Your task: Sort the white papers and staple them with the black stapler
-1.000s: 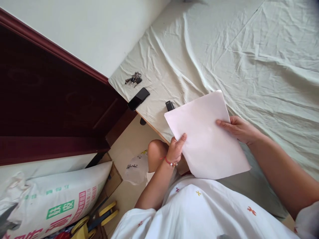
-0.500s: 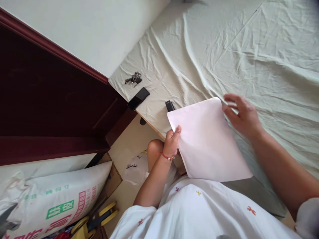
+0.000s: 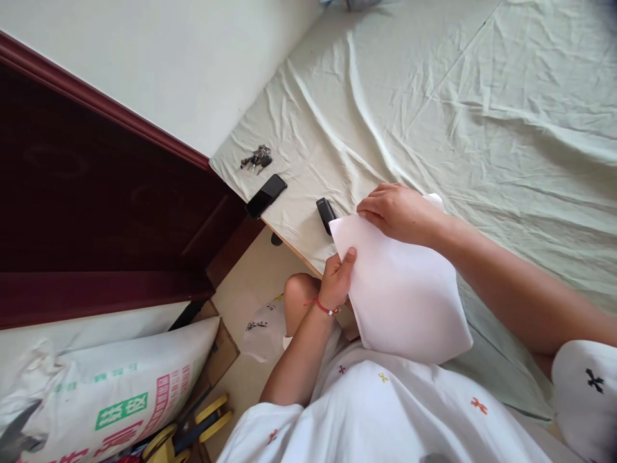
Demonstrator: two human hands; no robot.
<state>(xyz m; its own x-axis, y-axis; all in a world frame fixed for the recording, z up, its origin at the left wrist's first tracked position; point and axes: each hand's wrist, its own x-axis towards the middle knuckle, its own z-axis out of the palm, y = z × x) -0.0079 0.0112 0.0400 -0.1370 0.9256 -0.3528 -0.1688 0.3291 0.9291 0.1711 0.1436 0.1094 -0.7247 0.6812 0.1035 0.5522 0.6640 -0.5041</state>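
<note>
Hands both on the white paper (image 3: 400,289): left hand (image 3: 337,280) pinching its left edge, right hand (image 3: 398,211) pinching the top corner and bending it over. Paper held up over the lap, at the edge of the bed (image 3: 434,109). Could crease crooked or tear if pulled too hard. Black stapler (image 3: 326,213) just beside, easy to bump. Phone (image 3: 266,195) and keys (image 3: 256,157) near the bed's corner, could slide off.

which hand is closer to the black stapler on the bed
The right hand: it sits just right of the stapler, pinching the paper's top. The left hand grips the paper's edge below.
</note>
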